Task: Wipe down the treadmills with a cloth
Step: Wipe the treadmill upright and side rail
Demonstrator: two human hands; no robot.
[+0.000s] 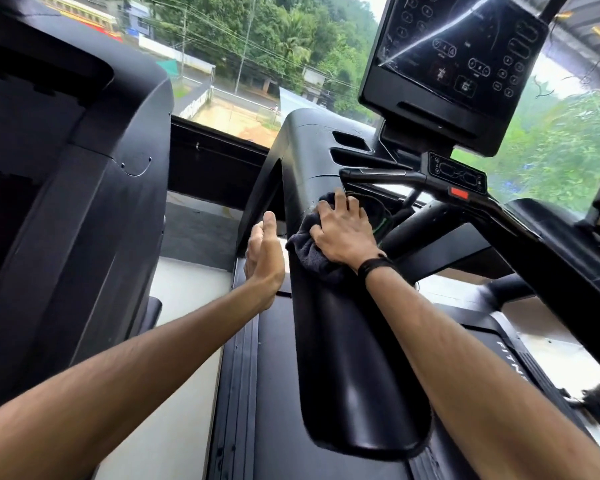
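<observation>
Cloth (309, 247) mostly hidden under right hand (343, 233). Console screen (461, 57) cut off at top edge, its button labels too small to read. Left treadmill (70, 174) cut off by left edge.

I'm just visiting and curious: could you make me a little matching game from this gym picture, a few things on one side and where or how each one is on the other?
Things:
1. dark cloth
2. left hand
3. red button
4. console screen

Descriptions:
A. open, fingers straight, holding nothing
B. mounted high, upper right, by the window
C. pressed under the right hand on the treadmill's side arm
D. on the crossbar below the screen

Pairs: 1-C, 2-A, 3-D, 4-B
</observation>
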